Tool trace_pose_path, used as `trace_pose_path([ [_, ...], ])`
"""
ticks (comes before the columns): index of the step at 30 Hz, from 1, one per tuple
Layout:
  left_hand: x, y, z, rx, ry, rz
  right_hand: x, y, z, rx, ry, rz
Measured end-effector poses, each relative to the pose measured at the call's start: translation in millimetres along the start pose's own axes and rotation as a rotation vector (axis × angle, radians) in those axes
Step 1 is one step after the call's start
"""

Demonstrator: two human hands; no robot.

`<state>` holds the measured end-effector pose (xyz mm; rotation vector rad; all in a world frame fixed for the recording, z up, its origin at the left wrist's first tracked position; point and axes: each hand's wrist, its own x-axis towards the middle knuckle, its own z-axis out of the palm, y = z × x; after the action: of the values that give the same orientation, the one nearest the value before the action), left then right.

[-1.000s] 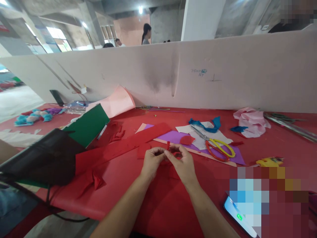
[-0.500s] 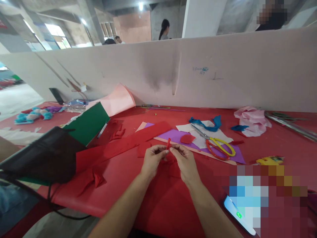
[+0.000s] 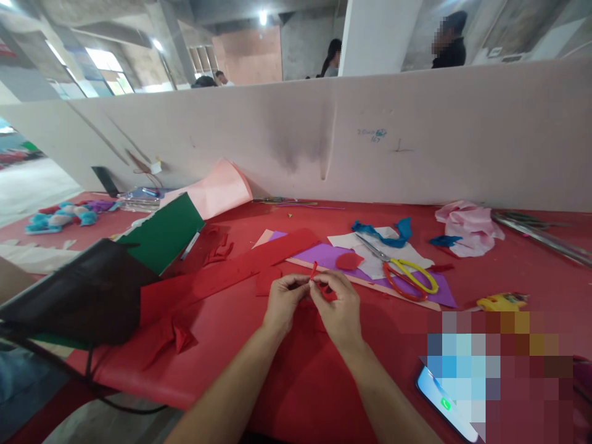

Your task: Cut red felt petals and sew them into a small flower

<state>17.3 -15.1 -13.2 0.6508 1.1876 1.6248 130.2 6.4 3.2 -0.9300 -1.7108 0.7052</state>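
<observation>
Both hands meet over the red table, pinching a narrow piece of red fabric (image 3: 314, 269) whose tip sticks up between the fingertips. My left hand (image 3: 285, 300) is closed on it from one side. My right hand (image 3: 340, 305) grips it from the other, with more red material partly hidden under its fingers. Just beyond the hands lie purple sheets (image 3: 319, 253) and a rounded red scrap (image 3: 349, 261). Scissors (image 3: 398, 271) with red and yellow handles rest on the sheets to the right. A long red strip (image 3: 259, 262) stretches away to the left.
A dark bag (image 3: 78, 296) and a green board (image 3: 164, 231) stand at the left. Blue fabric (image 3: 386, 234), a pink crumpled cloth (image 3: 472, 228) and a yellow tool (image 3: 503, 302) lie right. A phone (image 3: 444, 401) is at the near right. A pale partition (image 3: 231, 129) runs along the back.
My right hand has turned and shifted slightly left, its fingers curling closer over the red fabric. My left hand stays nearly where it was. People beyond the partition have moved.
</observation>
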Motion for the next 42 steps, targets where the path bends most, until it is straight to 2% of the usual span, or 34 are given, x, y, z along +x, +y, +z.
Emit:
trace_pose_path([
  [7, -2.5, 3.5, 2.1, 0.067, 0.032, 0.082, -3.5, -2.6, 0.8, -0.023, -0.007, -0.036],
  [11, -3.9, 3.1, 2.0, 0.074, 0.029, 0.112, -5.9, -2.0, 2.2, -0.041, -0.074, -0.099],
  [14, -3.7, 1.8, 1.8, 0.058, 0.012, 0.113, -6.0, -1.6, 3.6, -0.048, -0.122, -0.066],
  [17, -3.1, 1.0, 2.2, 0.084, 0.001, 0.111, -5.0, -2.0, 4.2, 0.022, -0.118, 0.017],
  [20, -1.7, 1.0, 1.9, 0.086, 0.03, 0.079, -2.8, -0.8, 3.4, 0.253, -0.096, 0.157],
  [24, 0.6, 2.0, 0.1, -0.001, 0.084, -0.001, 1.7, 7.2, 2.1, 0.57, 0.063, 0.404],
  [27, 0.8, 2.7, -0.4, -0.036, 0.07, -0.052, 3.7, 12.2, 3.7, 0.596, 0.07, 0.539],
  [32, -0.6, 1.7, 0.9, 0.016, 0.045, -0.015, 2.3, 10.5, 7.8, 0.511, -0.024, 0.474],
  [34, 0.1, 1.2, 1.2, 0.04, 0.055, 0.002, 2.6, 11.1, 8.5, 0.493, -0.016, 0.465],
  [38, 0.8, 1.0, -1.0, 0.045, 0.001, -0.017, 3.7, 13.9, 12.5, 0.499, 0.036, 0.492],
  [42, -2.4, 2.8, -4.9, 0.042, -0.029, -0.053, -1.3, 1.7, 11.9, 0.35, 0.06, 0.386],
])
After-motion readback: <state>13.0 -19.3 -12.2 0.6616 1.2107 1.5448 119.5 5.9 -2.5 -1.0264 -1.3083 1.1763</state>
